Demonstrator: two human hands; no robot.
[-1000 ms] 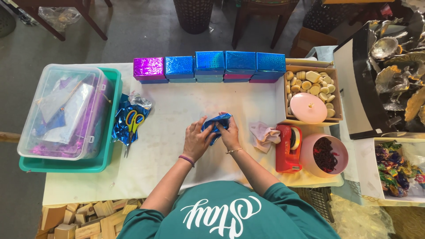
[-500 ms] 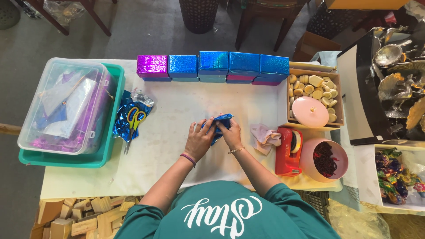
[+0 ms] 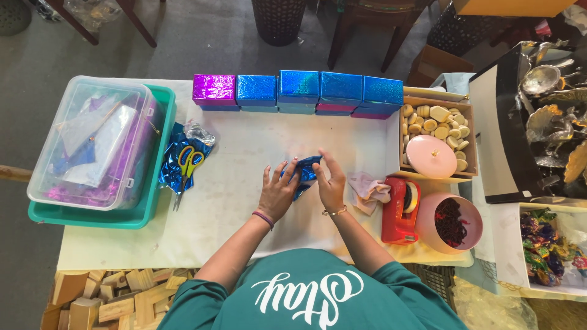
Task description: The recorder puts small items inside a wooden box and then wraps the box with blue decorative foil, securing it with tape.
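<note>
White tabletop (image 3: 244, 183) stretches bare between a green tray (image 3: 92, 217) at its left edge and wrapped boxes (image 3: 298, 90) lining the far edge. Near centre, the left hand (image 3: 278, 194) presses a blue foil piece (image 3: 304, 174) with spread fingers; the right hand (image 3: 330, 183) pinches its other side. A red tape dispenser (image 3: 398, 211) sits rightward.

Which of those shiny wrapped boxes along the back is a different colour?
The leftmost box in the row: it is wrapped in purple foil, while the other four are blue.
</note>
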